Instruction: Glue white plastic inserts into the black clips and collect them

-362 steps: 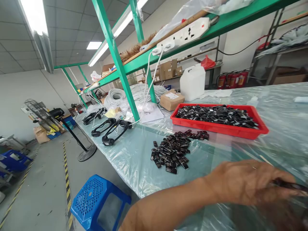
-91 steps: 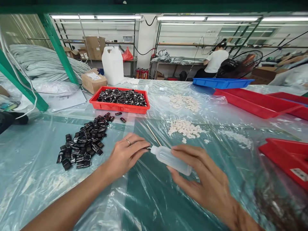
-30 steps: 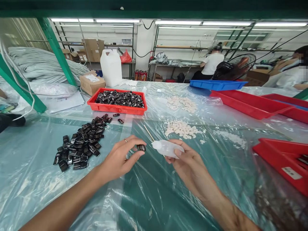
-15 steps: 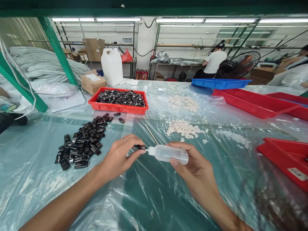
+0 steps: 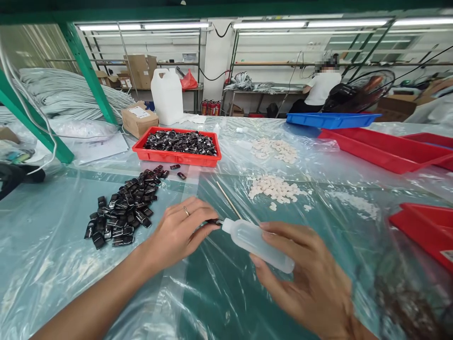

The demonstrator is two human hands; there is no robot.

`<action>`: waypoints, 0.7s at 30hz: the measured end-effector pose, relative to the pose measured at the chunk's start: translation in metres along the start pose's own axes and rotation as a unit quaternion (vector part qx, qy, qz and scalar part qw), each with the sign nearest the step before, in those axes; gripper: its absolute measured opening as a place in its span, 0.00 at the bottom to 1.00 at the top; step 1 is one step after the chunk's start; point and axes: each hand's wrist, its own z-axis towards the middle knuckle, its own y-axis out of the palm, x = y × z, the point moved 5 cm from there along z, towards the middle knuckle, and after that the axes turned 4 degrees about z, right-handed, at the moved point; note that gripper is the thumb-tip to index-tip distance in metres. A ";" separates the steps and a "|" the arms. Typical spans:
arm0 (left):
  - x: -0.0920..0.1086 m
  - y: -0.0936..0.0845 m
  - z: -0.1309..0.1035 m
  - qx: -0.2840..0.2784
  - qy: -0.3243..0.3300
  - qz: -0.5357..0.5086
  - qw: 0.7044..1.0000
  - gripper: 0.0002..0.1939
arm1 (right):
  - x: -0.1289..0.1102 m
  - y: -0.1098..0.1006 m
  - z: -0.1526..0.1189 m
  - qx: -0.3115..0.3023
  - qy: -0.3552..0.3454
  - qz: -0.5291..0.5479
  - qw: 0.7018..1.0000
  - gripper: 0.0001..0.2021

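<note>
Between the thumb and fingers of my left hand [image 5: 187, 226] is a small black plastic part [image 5: 213, 221], mostly covered by the fingers. My right hand [image 5: 304, 269] grips a translucent squeeze bottle [image 5: 260, 243], which lies tilted with its nozzle pointing left. The nozzle tip meets the black part, or sits right at it; the exact contact is too small to tell. Left of my hands is a loose pile of similar black parts [image 5: 123, 208]. A thin wooden stick [image 5: 228, 199] lies just beyond the bottle. Farther off is a heap of small cream-coloured pieces [image 5: 274, 188].
A red tray [image 5: 177, 160] full of black parts stands at the back left, near a white jug [image 5: 167, 97] and a cardboard box [image 5: 139, 120]. Red trays [image 5: 385, 151] and a blue tray [image 5: 332, 121] lie at the right. A person [image 5: 322, 85] sits in the background.
The bottle's base has swung down and toward me, so it slants more. My right hand moved with it, down and right. The left hand stays nearly in place.
</note>
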 end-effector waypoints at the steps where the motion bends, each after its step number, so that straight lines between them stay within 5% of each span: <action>1: 0.001 0.000 0.000 0.001 0.002 0.000 1.000 0.06 | -0.002 0.000 0.000 0.000 -0.005 -0.006 1.000 0.41; 21: 0.005 -0.003 0.000 0.003 0.018 0.009 1.000 0.08 | -0.005 -0.005 0.008 0.013 -0.007 0.019 1.000 0.38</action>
